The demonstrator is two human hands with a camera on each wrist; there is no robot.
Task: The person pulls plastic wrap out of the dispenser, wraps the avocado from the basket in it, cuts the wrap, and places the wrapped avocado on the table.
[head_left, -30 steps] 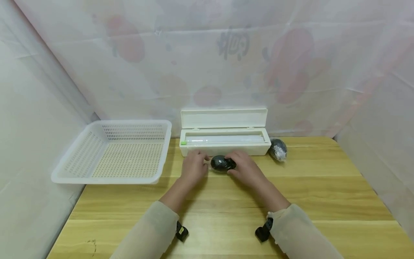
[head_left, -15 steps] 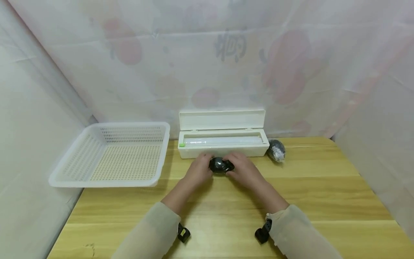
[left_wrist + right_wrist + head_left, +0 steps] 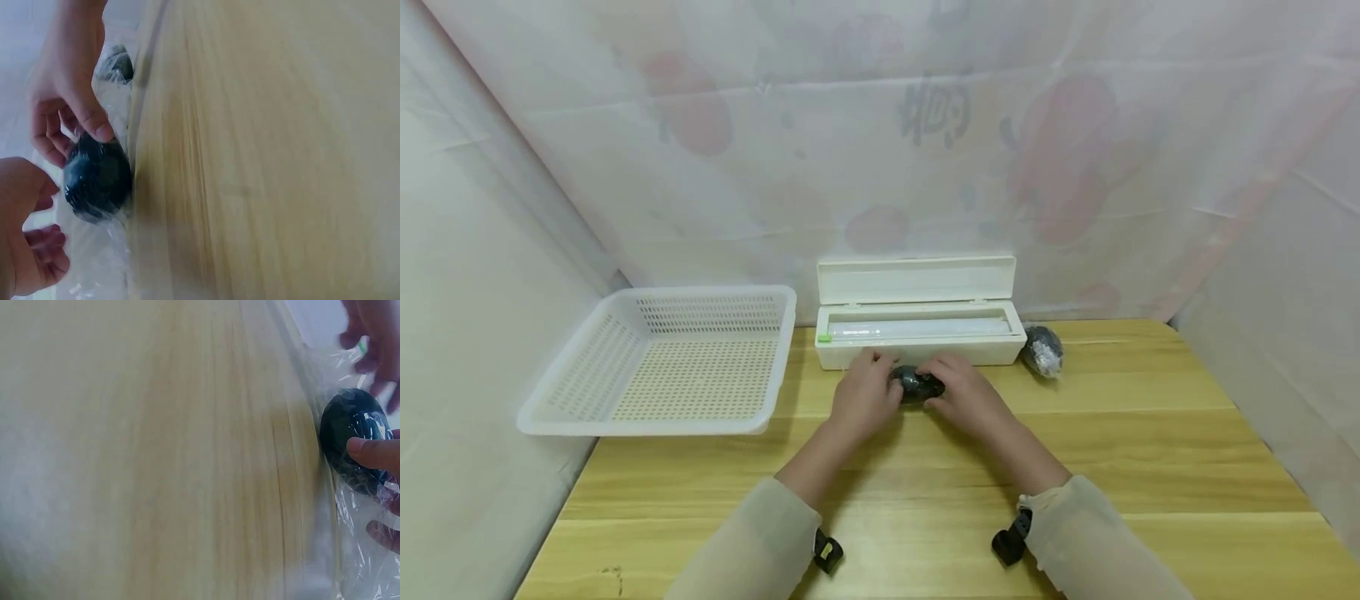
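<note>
- Black and glossy, the egg-shaped object (image 3: 916,384) lies on the wooden table (image 3: 925,467) just in front of the white cling-film dispenser box (image 3: 921,333), with clear film (image 3: 100,262) loose around it.
- Its long axis runs left to right, parallel to the box front, so each end points at a hand.
- Left hand (image 3: 867,392) sits at the object's left end, fingers curled toward it; the wrist view shows a gap there, so I cannot tell whether it grips film or object.
- Right hand (image 3: 966,390) is at the right end, thumb and fingers pinching the wrapped object; both hands are about equally near.
- Compared with a second ago, the hands have closed in: more of the object showed between them then, and now only a narrow dark strip shows.
- Left of the box stands a white perforated basket (image 3: 580,417); right of the box rests a second dark wrapped ball (image 3: 1043,349).
</note>
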